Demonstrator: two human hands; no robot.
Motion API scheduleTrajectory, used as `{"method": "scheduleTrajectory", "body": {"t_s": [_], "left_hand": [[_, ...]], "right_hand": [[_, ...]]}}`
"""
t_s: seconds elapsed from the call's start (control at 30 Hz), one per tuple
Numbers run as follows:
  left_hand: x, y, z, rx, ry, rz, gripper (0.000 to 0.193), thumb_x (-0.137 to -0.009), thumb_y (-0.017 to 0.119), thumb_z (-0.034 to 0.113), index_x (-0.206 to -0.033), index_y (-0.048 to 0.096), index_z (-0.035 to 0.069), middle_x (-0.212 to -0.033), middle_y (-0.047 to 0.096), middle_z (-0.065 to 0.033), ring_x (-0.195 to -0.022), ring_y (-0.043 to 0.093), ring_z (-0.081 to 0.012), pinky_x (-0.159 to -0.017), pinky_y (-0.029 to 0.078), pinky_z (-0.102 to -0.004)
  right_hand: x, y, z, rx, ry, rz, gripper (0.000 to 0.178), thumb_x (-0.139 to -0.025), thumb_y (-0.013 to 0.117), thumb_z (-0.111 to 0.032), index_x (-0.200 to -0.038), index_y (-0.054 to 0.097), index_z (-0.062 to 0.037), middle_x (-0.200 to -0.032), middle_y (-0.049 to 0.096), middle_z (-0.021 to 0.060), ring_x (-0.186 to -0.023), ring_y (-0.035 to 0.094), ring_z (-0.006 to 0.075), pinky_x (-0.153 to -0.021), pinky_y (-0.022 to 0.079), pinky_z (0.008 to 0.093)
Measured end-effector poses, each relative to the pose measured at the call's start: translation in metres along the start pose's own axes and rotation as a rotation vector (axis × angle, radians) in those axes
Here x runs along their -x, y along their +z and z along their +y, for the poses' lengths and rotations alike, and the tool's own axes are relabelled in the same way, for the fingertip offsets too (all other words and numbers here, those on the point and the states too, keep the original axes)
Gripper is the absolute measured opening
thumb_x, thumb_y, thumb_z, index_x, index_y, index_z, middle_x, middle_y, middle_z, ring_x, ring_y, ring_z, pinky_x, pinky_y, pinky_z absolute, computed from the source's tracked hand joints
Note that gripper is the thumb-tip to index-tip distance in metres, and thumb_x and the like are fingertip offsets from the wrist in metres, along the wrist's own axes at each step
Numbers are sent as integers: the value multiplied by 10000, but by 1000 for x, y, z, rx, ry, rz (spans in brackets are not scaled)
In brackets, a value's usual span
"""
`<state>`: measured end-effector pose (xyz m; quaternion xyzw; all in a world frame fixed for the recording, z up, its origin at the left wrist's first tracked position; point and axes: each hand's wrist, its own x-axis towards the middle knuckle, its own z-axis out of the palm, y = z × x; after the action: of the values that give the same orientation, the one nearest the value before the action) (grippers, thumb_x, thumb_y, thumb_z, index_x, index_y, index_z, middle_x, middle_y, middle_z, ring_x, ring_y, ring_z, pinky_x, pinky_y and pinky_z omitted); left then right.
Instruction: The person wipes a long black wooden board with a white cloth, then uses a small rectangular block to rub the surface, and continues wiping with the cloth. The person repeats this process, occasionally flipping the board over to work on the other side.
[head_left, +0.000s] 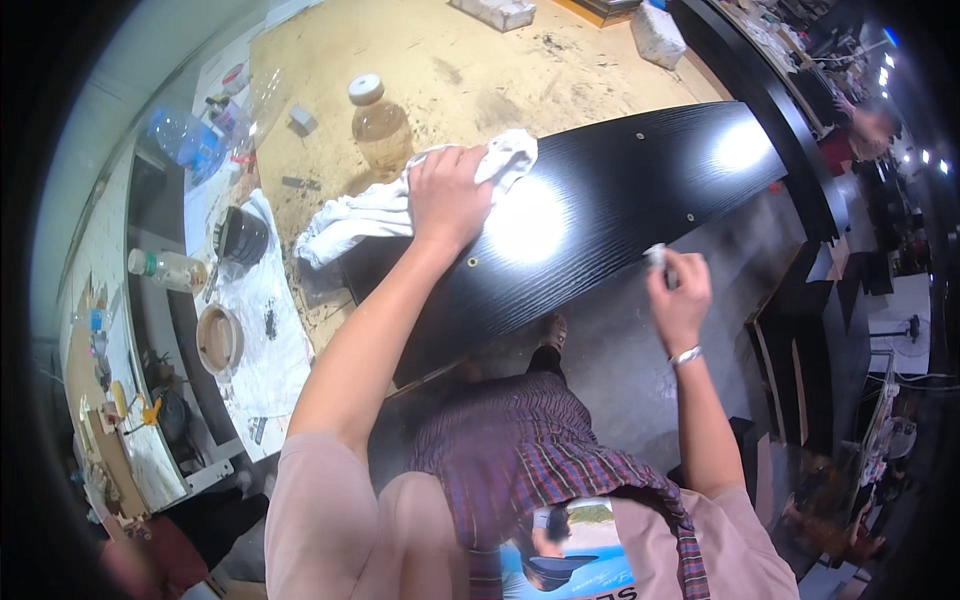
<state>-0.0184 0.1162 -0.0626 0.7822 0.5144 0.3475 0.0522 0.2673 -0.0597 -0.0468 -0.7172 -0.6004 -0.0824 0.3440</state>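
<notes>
At the black panel's (600, 205) far left edge, the left hand (452, 196) grasps a bunched white cloth (360, 222). Off the panel's near edge, the right hand (682, 290) pinches what may be a small pale scrap (656, 254). A capped bottle (383, 135) stands beyond the panel.

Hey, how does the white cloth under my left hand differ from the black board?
The white cloth is crumpled, while the black board is smooth-lying and rigid-looking. The cloth looks dull; the board is glossy, with bright reflections. The cloth is much smaller than the board. Both lie partly over the tan tabletop.
</notes>
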Motion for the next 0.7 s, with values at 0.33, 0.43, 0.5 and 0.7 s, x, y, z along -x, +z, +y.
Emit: {"method": "scheduleTrajectory", "body": {"t_s": [0.33, 0.43, 0.5, 0.7], "left_hand": [[38, -70, 101, 361, 151, -67, 489, -772, 791, 371, -1167, 709, 94, -1096, 674, -64, -1109, 587, -245, -1016, 349, -508], [64, -96, 74, 466, 110, -25, 394, -751, 806, 256, -1091, 706, 84, -998, 684, -74, -1020, 626, -270, -954, 378, -431], [78, -129, 47, 342, 13, 119, 334, -726, 804, 189, -1028, 710, 79, -982, 687, -73, -996, 632, -278, -949, 404, -426], [203, -167, -126, -356, -482, 155, 310, -738, 774, 158, -1034, 698, 107, -947, 654, -34, -1011, 592, -268, -963, 371, -456]], "right_hand": [[-29, -6, -84, -1484, 637, -278, 338, -915, 683, 1, -1249, 638, 19, -1075, 692, 66, -905, 668, 129, -810, 559, 254], [-26, -6, -138, -1474, 661, -508, 298, -871, 702, 28, -1167, 685, 57, -1044, 687, 57, -882, 625, 113, -806, 510, 250], [-26, 7, -138, -1149, 345, -427, 253, -854, 699, 32, -1107, 718, 35, -1070, 685, 48, -895, 626, 112, -816, 506, 249], [-50, 32, -155, -397, -408, -325, 595, -718, 792, -156, -1296, 664, -97, -1432, 532, 155, -1265, 489, 382, -1055, 431, 461]]}}
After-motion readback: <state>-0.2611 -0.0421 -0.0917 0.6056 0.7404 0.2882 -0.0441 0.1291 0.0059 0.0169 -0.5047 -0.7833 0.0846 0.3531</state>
